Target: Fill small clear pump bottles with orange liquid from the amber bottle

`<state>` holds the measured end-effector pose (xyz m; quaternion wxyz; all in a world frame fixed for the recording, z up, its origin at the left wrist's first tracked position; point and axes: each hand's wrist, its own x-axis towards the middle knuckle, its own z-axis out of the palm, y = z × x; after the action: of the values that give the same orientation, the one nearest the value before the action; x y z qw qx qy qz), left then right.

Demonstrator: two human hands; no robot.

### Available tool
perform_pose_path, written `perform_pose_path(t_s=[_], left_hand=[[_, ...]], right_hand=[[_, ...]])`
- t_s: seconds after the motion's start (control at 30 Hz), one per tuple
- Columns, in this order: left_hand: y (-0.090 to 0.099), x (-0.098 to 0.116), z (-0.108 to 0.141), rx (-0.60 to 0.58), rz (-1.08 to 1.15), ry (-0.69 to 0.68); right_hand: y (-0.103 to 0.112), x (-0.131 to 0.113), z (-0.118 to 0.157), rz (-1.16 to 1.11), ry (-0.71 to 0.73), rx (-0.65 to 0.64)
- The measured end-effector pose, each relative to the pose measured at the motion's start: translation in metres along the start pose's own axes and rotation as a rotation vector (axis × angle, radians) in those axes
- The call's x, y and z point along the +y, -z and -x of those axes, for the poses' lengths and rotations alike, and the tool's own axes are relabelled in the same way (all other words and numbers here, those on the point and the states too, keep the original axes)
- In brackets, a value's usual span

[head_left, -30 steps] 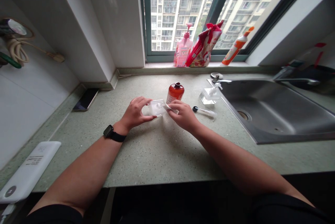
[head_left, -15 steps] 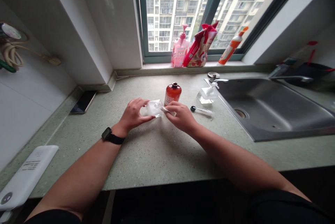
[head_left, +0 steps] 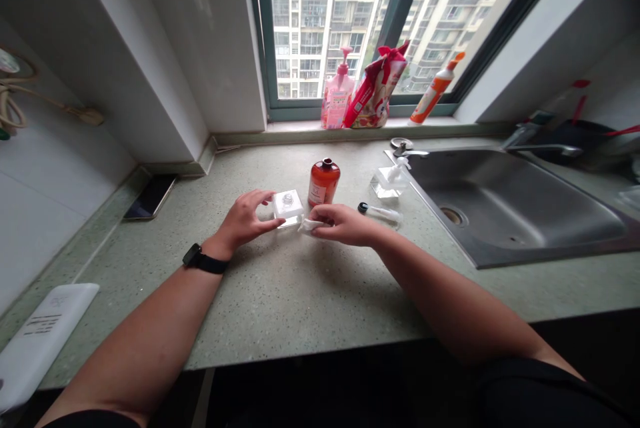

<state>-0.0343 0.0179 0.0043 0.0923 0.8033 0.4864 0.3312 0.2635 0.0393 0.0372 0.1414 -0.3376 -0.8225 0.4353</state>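
Left hand (head_left: 245, 220): open and relaxed, fingers curved, tips just beside a clear square block (head_left: 288, 207) but not visibly gripping it. Right hand (head_left: 345, 225): fingers curled, grasping a white tissue (head_left: 309, 225), whose free end reaches the lower right corner of the block. The block sits between the hands on a speckled green counter (head_left: 280, 308), with a small round clear part on its top face. Directly behind the gap between the hands stands an amber bottle (head_left: 323, 183) with a dark cap. To the right lie a capped glass vial (head_left: 380, 213), near the right fingers, and a clear pump dispenser (head_left: 390, 183), beside a steel sink (head_left: 510, 205). A phone (head_left: 151, 196) lies at the counter's left edge and a white power bank (head_left: 43, 338) at the near left. On the windowsill, left to right: a pink pump bottle (head_left: 337, 98), a red-and-white bag (head_left: 375, 96) and an orange tube (head_left: 434, 89). A black watch (head_left: 205, 259) circles the left wrist.
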Motion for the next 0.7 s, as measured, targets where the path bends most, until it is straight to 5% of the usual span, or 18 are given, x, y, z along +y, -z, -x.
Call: perform_pose_path(t_s=[0.1, 0.2, 0.47, 0.6, 0.7], left_hand=[[-0.001, -0.003, -0.001, -0.006, 0.022, 0.018], [-0.001, -0.002, -0.001, -0.008, 0.029, 0.029], [-0.002, -0.001, -0.001, -0.036, 0.029, 0.03], [0.0, -0.001, -0.001, -0.049, 0.041, 0.038], [0.0, -0.001, -0.001, -0.058, 0.05, 0.053]], right_hand=[[-0.002, -0.002, 0.001, 0.052, -0.053, -0.216], [-0.005, -0.005, 0.001, 0.146, -0.09, -0.291], [0.008, -0.01, 0.009, 0.418, -0.072, -0.126], [0.046, -0.009, 0.025, 0.404, -0.101, -0.075], [0.081, -0.001, 0.046, 0.396, -0.29, 0.024]])
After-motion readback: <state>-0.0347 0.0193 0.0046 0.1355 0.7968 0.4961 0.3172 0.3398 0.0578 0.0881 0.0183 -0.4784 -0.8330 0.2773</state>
